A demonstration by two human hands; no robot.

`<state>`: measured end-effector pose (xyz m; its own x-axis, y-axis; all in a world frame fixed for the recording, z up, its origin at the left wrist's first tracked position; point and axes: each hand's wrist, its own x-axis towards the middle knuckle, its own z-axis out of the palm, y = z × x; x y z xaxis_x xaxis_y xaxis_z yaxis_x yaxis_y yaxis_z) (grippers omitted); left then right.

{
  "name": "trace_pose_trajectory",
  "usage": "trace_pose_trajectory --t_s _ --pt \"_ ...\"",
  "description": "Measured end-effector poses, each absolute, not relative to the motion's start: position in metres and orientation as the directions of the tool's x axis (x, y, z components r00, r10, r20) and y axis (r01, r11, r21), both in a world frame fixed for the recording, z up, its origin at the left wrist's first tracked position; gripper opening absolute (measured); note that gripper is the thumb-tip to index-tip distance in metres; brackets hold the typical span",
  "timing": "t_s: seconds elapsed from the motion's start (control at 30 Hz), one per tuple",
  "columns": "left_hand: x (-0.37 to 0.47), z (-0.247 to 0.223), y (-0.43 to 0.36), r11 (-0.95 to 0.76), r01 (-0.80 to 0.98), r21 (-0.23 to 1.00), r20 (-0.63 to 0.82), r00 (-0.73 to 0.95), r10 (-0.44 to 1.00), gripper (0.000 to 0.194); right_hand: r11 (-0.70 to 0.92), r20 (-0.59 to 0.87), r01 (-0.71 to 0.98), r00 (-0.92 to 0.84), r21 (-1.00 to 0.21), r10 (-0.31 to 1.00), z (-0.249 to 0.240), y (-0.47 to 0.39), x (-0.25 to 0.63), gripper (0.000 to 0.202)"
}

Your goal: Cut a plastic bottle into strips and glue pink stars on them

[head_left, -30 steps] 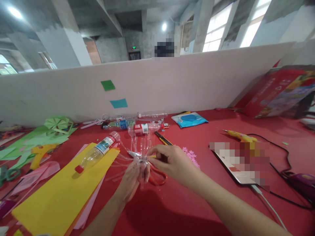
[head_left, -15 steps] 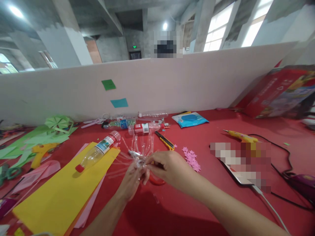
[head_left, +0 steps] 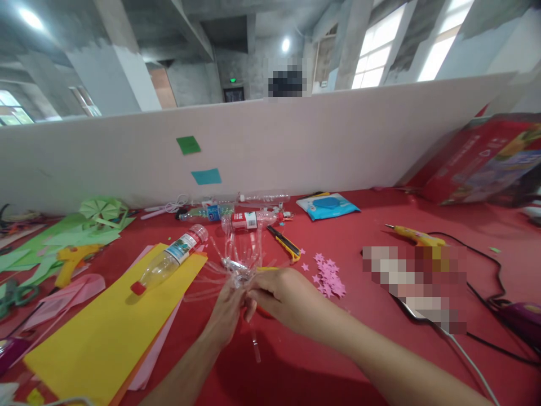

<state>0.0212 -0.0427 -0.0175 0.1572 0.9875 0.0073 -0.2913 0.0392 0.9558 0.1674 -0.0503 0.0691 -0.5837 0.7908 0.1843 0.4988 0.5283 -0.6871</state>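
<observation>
Clear plastic strips (head_left: pixel 243 254) fan out from a cut bottle piece (head_left: pixel 240 276) above the red table. My left hand (head_left: pixel 228 304) grips its base from the left. Against the same spot, my right hand (head_left: pixel 274 290) is closed in a pinch; whatever lies between its fingertips is too small to name. One clear strip (head_left: pixel 256 343) hangs below my hands. Something orange and yellow is partly hidden behind my right hand. A yellow and black cutter (head_left: pixel 285 245) lies beyond it, and pink stars (head_left: pixel 328 276) are to its right.
Several plastic bottles (head_left: pixel 247 220) lie by the white partition (head_left: pixel 296 146). Yellow paper (head_left: pixel 101 327) with a bottle (head_left: pixel 171 259) is at left, near a glue gun (head_left: pixel 71 262). Blue wipes (head_left: pixel 327 206), a second glue gun (head_left: pixel 416 235) and a phone with a cable (head_left: pixel 469 355) are at right.
The hanging strip now shows more plainly below my hands. My right hand has shifted slightly left and down, covering more of the orange thing. The view has moved a little.
</observation>
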Motion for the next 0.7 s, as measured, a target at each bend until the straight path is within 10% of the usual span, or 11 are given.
trace_pose_trajectory --t_s 0.7 --pt "0.019 -0.01 -0.039 0.095 -0.471 0.877 -0.01 0.18 0.984 0.02 0.589 0.3 0.518 -0.538 -0.621 0.788 0.082 -0.056 0.179 0.012"
